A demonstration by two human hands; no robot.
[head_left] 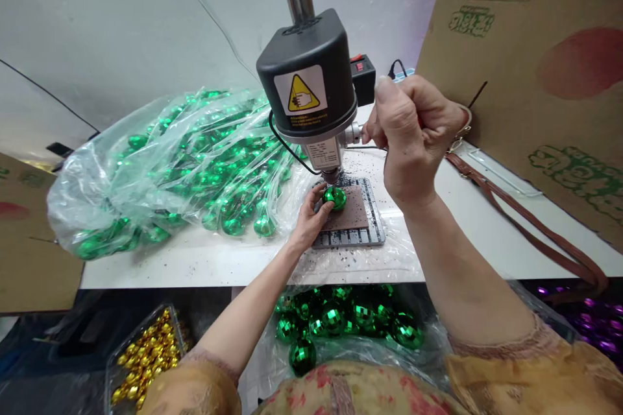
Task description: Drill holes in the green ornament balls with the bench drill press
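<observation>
The ball (335, 197) sits on the pad (357, 207) over the drill's base plate (377, 235), directly below the chuck (331, 175). The left hand (314, 214) has its fingers clamped on the ball's left side, thumb toward the near face. The right hand (413, 123) is a closed fist at the side of the drill (306, 71), apparently clamped on its lever (359, 133).

Handling: expect a light, probably hollow ball with a thin, stiff shell. The glossy faceted surface is likely slippery, and the round form may roll or spin. Excess squeeze could crack or dent it. Take hold low around the widest part, thumb opposite fingers, clear of the chuck.

Visibility: the ball's underside and left edge are covered. Any bit between chuck and ball cannot be made out, nor whether it touches. The far fingertips of the left hand are partly hidden. The right fist conceals most of the lever. Small print on the drill is illegible
</observation>
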